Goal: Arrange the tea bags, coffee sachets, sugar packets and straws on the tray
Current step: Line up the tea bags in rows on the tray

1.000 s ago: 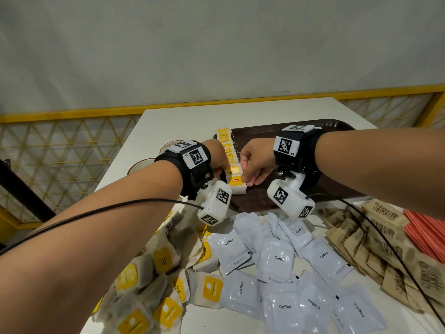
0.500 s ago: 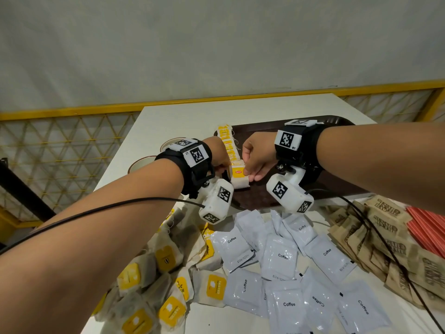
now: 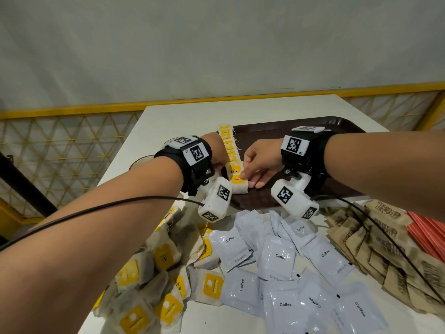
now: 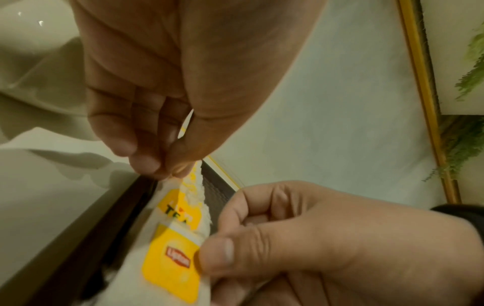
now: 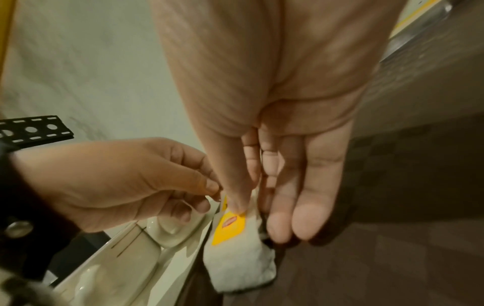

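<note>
Along the left edge of the tray (image 3: 337, 126), one row of tea bags (image 3: 230, 150) runs from far to near. Right hand (image 3: 258, 162): thumb presses the tag of the nearest bag (image 3: 238, 183), other fingers lie straight beside it. Left hand (image 3: 218, 155): fingers pinch a tea bag in the row just behind. On the near surface (image 3: 168, 121), loose tea bags (image 3: 149, 280) lie heaped at left, coffee sachets (image 3: 281, 261) in the middle, sugar packets (image 3: 375, 237) and straws (image 3: 428, 235) at right. Judgement: early stage; most tea bags, all coffee, sugar and straws remain.
</note>
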`<state>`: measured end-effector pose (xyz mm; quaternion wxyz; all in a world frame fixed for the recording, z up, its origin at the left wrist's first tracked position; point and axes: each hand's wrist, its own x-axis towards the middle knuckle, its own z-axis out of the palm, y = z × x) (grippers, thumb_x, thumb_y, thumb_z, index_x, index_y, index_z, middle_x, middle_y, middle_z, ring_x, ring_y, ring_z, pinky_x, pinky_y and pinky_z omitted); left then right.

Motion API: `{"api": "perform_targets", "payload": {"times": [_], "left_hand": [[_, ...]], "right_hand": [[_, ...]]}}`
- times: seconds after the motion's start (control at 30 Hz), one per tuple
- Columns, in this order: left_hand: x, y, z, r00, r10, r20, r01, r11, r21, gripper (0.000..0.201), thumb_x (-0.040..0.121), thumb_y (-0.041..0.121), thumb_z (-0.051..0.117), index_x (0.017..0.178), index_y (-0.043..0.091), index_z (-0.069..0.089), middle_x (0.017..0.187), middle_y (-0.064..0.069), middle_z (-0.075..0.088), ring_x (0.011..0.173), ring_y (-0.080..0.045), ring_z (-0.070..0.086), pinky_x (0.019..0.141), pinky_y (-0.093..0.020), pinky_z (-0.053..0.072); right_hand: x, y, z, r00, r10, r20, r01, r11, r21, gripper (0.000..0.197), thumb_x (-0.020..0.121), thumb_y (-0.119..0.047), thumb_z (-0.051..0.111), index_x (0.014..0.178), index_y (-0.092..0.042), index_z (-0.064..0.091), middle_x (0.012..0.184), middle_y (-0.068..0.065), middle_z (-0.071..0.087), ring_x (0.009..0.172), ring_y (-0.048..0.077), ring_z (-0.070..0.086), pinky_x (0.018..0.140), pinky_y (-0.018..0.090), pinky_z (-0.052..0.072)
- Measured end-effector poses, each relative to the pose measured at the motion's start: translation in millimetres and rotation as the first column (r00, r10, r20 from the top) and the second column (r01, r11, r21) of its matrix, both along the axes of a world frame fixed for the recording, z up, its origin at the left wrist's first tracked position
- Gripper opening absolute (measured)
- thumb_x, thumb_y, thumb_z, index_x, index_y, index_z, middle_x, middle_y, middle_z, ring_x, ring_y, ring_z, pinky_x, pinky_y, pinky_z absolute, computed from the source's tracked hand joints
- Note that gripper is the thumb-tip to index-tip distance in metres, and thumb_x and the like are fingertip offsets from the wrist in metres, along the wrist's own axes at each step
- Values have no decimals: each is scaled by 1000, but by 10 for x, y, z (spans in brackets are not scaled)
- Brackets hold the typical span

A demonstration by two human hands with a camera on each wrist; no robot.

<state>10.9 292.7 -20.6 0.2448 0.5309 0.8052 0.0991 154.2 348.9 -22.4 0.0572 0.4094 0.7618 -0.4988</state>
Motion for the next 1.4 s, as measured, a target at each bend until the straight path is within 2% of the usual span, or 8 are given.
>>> {"api": "perform_targets", "payload": {"times": [0.1, 0.23, 0.5, 0.67, 0.77, 0.97, 1.1, 1.4], "left_hand": [[44, -19, -29, 1000, 13, 20, -13, 1000, 19, 12, 91, 10, 56, 101, 8, 61, 83, -6, 62, 75, -22, 60, 73, -30, 54], [82, -49, -65, 995, 69, 77, -72, 997, 39, 14, 90, 7, 57, 103, 6, 62, 90, -10, 62, 79, -25, 59, 84, -34, 53], [201, -93, -28, 988, 135, 78, -140, 989, 58, 1, 89, 10, 59, 88, 9, 60, 72, -2, 58, 68, -19, 58, 76, -29, 54], [216, -57, 5, 983, 175, 56, -178, 982, 58, 4, 90, 12, 58, 87, 9, 59, 77, -5, 61, 69, -21, 59, 78, -33, 55], [217, -38, 16, 979, 192, 65, -195, 980, 47, 6, 90, 11, 58, 84, 10, 58, 72, -4, 58, 63, -19, 57, 81, -33, 54], [241, -56, -19, 970, 227, 85, -233, 969, 76, 16, 91, 8, 55, 75, 11, 54, 69, -5, 57, 60, -19, 56, 71, -32, 54], [220, -176, 43, 963, 240, 118, -253, 962, 101, 11, 92, 7, 57, 96, -1, 63, 78, -12, 61, 67, -25, 59, 82, -41, 57], [287, -352, 45, 986, 156, 51, -155, 988, -22, 33, 79, 24, 76, 101, -1, 69, 86, -14, 69, 80, -25, 65, 88, -42, 55]], "right_hand": [[9, 57, 26, 997, -71, -40, 73, 997, 38, 13, 83, 2, 68, 81, -4, 57, 77, 18, 66, 75, 27, 69, 75, 41, 59], [50, 77, 71, 986, -132, -100, 137, 989, 45, 11, 86, 5, 63, 85, -5, 56, 52, 8, 63, 78, 28, 68, 71, 40, 59], [125, -50, 0, 952, -165, -259, 163, 986, -30, 18, 87, 11, 57, 78, -4, 52, 76, 18, 60, 72, 25, 64, 68, 37, 57], [170, -79, -71, 935, -198, -294, 198, 980, -31, 19, 87, -6, 67, 76, -7, 51, 82, 16, 61, 73, 21, 63, 72, 40, 58], [179, -109, -135, 958, -121, -259, 134, 990, 35, 24, 81, -14, 75, 70, -8, 54, 66, 8, 61, 68, 20, 60, 74, 40, 58], [203, -80, -149, 966, -63, -252, 80, 995, 57, 25, 80, 6, 69, 70, -8, 51, 53, 7, 57, 52, 14, 59, 64, 31, 54], [272, 6, -118, 963, -61, -263, 72, 997, 31, 23, 83, 7, 66, 75, -9, 51, 71, 15, 56, 63, 19, 61, 66, 30, 57], [178, -20, -109, 921, -92, -379, 78, 996, -52, 18, 79, 16, 63, 79, -1, 60, 82, 17, 63, 72, 23, 65, 70, 29, 58]]}}
